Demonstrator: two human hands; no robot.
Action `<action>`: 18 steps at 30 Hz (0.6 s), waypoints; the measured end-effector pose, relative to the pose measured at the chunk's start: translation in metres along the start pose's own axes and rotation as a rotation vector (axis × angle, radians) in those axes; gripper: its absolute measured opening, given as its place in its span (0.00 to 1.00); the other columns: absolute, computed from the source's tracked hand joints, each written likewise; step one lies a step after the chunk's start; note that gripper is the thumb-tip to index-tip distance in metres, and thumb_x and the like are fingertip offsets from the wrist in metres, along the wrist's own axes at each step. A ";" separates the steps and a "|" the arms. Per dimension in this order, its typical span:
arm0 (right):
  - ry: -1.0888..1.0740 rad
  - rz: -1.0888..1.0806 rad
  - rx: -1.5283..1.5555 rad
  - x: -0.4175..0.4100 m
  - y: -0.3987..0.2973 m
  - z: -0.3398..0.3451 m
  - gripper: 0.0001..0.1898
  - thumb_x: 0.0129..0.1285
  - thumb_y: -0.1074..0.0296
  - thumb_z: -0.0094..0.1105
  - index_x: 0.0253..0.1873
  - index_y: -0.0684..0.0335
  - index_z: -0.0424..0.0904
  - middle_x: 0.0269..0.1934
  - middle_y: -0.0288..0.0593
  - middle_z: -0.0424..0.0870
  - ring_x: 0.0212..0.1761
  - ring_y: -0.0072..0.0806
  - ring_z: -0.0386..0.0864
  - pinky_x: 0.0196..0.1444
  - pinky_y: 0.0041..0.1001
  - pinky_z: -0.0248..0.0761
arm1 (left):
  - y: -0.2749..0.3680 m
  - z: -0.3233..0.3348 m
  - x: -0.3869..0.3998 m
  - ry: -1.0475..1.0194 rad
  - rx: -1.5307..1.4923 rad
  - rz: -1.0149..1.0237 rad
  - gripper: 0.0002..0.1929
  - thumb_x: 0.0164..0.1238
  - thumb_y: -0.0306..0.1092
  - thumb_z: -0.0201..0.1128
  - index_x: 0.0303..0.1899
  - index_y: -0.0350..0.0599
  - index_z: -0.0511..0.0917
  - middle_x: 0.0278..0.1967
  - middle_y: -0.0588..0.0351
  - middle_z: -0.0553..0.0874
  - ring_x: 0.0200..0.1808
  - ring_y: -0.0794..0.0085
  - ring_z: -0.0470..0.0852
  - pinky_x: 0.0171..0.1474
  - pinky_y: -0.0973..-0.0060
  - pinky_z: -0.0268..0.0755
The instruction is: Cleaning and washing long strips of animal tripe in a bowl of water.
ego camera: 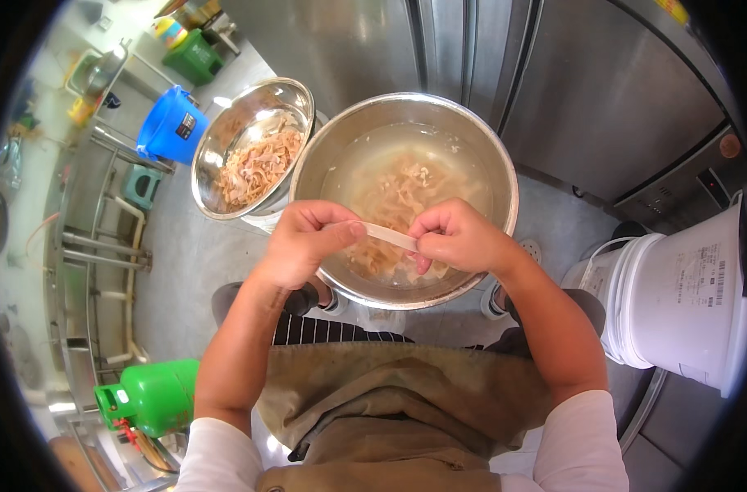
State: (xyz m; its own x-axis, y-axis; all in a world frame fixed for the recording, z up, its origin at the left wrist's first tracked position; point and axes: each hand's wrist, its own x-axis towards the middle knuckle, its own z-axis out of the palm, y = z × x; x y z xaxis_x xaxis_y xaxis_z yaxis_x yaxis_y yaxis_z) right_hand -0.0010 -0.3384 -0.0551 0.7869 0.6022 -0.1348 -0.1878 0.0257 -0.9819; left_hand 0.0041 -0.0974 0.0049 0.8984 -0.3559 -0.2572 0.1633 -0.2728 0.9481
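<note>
A pale, flat strip [385, 236] is stretched between my two hands above a large round metal basin [404, 98]. My left hand [315, 237] pinches one end between thumb and forefinger; my right hand [450, 237] grips the other with curled fingers, and a pinkish bit hangs below it. Cloudy water fills part of the basin, and many tan strips [404, 184] lie in it, looking like pieces of meat or tripe. To the left, a tilted steel bowl [219, 138] holds a heap of similar strips [265, 163].
Stainless steel cabinet doors [601, 80] rise beyond the basin. Stacked white plastic buckets [675, 295] stand at the right. Leftward are a blue bucket [164, 126], a teal stool [142, 184], metal racks with pipes [105, 249] and a green gas cylinder [164, 393]. A brown apron [398, 400] covers my lap.
</note>
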 end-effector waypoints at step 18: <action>0.097 -0.039 -0.035 -0.009 -0.005 -0.018 0.08 0.67 0.71 0.59 0.38 0.71 0.82 0.30 0.41 0.85 0.34 0.22 0.82 0.43 0.23 0.73 | -0.011 -0.027 0.012 0.287 -0.667 0.110 0.06 0.63 0.30 0.56 0.28 0.43 0.73 0.34 0.53 0.80 0.32 0.67 0.78 0.45 0.63 0.76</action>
State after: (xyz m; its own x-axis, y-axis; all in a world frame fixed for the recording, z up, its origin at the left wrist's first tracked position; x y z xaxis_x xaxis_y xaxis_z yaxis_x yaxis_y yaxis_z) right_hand 0.0033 -0.3587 -0.0516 0.8467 0.5213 -0.1065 -0.1363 0.0191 -0.9905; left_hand 0.0241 -0.0743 -0.0036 0.9804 -0.0768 -0.1815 0.1971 0.3854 0.9015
